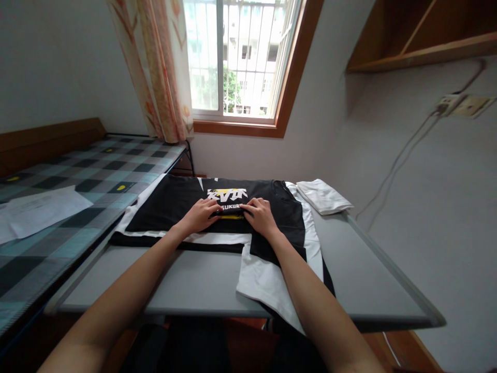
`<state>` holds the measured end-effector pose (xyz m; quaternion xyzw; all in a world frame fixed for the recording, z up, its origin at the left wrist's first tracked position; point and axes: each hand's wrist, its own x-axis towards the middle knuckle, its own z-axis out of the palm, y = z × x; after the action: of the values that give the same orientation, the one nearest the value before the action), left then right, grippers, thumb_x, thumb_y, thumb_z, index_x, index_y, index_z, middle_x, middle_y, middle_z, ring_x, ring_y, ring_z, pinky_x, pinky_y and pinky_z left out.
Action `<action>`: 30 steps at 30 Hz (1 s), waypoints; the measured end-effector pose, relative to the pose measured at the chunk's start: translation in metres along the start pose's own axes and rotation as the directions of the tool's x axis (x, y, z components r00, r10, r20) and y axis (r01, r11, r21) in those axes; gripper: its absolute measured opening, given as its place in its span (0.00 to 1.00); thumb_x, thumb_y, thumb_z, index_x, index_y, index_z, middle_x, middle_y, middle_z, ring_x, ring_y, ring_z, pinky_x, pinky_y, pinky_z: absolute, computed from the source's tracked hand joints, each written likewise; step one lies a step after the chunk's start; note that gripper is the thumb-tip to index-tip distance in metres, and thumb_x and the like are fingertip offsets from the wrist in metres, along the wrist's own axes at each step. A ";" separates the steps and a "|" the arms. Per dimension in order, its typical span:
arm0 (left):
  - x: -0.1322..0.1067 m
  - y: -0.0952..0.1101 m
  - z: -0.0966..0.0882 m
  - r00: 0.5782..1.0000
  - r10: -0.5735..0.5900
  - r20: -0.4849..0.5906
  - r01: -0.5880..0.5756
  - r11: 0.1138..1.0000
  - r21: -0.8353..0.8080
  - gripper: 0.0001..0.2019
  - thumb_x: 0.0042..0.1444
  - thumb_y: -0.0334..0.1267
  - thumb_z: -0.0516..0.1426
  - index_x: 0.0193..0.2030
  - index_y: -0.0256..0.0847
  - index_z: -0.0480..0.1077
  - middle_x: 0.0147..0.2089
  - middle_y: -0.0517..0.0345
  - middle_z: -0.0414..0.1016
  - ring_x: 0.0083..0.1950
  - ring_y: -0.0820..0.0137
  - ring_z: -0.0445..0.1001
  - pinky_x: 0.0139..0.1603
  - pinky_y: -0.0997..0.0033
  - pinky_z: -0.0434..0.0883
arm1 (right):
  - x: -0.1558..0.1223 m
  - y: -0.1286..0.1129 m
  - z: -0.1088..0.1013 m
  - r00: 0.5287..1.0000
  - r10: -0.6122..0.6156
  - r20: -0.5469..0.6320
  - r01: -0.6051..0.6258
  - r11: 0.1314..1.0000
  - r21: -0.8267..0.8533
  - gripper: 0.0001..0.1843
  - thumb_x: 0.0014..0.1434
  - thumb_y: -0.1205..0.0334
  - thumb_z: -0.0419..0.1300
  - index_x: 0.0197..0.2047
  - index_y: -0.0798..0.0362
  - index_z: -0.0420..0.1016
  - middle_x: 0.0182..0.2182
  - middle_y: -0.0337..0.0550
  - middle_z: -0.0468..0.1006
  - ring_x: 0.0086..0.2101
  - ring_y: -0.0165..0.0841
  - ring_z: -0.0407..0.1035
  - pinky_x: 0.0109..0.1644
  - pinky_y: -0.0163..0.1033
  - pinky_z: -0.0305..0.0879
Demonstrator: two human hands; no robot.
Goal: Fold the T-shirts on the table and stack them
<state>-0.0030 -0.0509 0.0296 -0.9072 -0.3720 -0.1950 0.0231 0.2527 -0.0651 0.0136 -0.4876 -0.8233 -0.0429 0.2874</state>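
Observation:
A black T-shirt (171, 204) with white and yellow print lies spread on a grey table (202, 280), on top of other black and white garments (267, 280). My left hand (200, 215) and my right hand (260, 215) both rest on the middle of the shirt, just below the print. The fingers of each hand are stretched out and pressed flat on the cloth, fingertips nearly meeting. Neither hand grips anything that I can see.
A folded white cloth (322, 196) lies at the table's far right corner. A bed with a checked cover (77, 176) and a white sheet (34, 210) stands to the left. Behind are a window (236, 57), a curtain (159, 67) and a wall shelf (423, 31).

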 end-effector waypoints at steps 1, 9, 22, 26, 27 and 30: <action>0.000 0.000 0.000 1.000 -0.001 -0.010 0.001 1.000 -0.018 0.09 0.61 0.38 0.55 0.45 0.43 0.74 0.44 0.52 0.74 0.48 0.63 0.71 0.50 0.62 0.65 | 0.000 0.000 -0.001 1.000 0.007 -0.025 -0.007 1.000 0.002 0.15 0.63 0.61 0.57 0.50 0.44 0.80 0.41 0.46 0.75 0.46 0.42 0.64 0.55 0.51 0.57; 0.001 -0.003 0.001 1.000 -0.007 0.020 0.007 0.999 -0.031 0.08 0.60 0.37 0.57 0.43 0.44 0.77 0.43 0.54 0.74 0.45 0.65 0.71 0.49 0.64 0.64 | -0.001 -0.001 0.002 0.999 0.034 0.040 -0.036 0.998 0.048 0.11 0.59 0.61 0.61 0.43 0.47 0.82 0.39 0.46 0.75 0.44 0.40 0.65 0.51 0.48 0.58; 0.001 0.004 0.000 0.999 -0.015 0.032 0.016 0.999 -0.033 0.08 0.61 0.39 0.57 0.44 0.42 0.76 0.35 0.58 0.76 0.35 0.69 0.73 0.39 0.71 0.66 | 0.000 -0.005 0.005 0.998 0.060 0.014 -0.061 0.996 0.070 0.05 0.58 0.63 0.60 0.38 0.50 0.78 0.32 0.41 0.73 0.38 0.36 0.64 0.49 0.43 0.53; 0.001 0.005 0.002 0.999 0.001 0.032 -0.001 1.000 -0.008 0.06 0.61 0.36 0.57 0.42 0.42 0.75 0.37 0.58 0.77 0.37 0.69 0.74 0.40 0.71 0.67 | -0.001 -0.005 0.009 0.988 0.120 0.094 -0.130 0.986 0.108 0.03 0.57 0.65 0.59 0.35 0.50 0.75 0.30 0.39 0.71 0.35 0.35 0.63 0.46 0.41 0.53; 0.001 0.005 0.002 1.000 0.010 0.027 -0.011 1.000 0.017 0.06 0.61 0.35 0.57 0.41 0.42 0.75 0.37 0.57 0.77 0.37 0.69 0.74 0.40 0.71 0.67 | -0.001 -0.005 0.009 0.987 0.128 0.102 -0.139 0.984 0.115 0.03 0.57 0.65 0.59 0.35 0.50 0.74 0.30 0.39 0.71 0.35 0.35 0.63 0.45 0.41 0.53; 0.000 0.005 0.003 0.998 0.064 0.010 -0.065 0.994 0.085 0.06 0.61 0.35 0.57 0.41 0.42 0.75 0.38 0.56 0.75 0.38 0.68 0.74 0.42 0.69 0.68 | -0.002 -0.005 0.010 0.989 0.120 0.088 -0.130 0.984 0.121 0.03 0.57 0.62 0.60 0.36 0.50 0.74 0.33 0.40 0.71 0.38 0.36 0.63 0.47 0.43 0.55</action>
<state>0.0018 -0.0537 0.0274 -0.9176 -0.3507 -0.1750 0.0667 0.2449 -0.0656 0.0049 -0.5205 -0.8031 0.0471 0.2863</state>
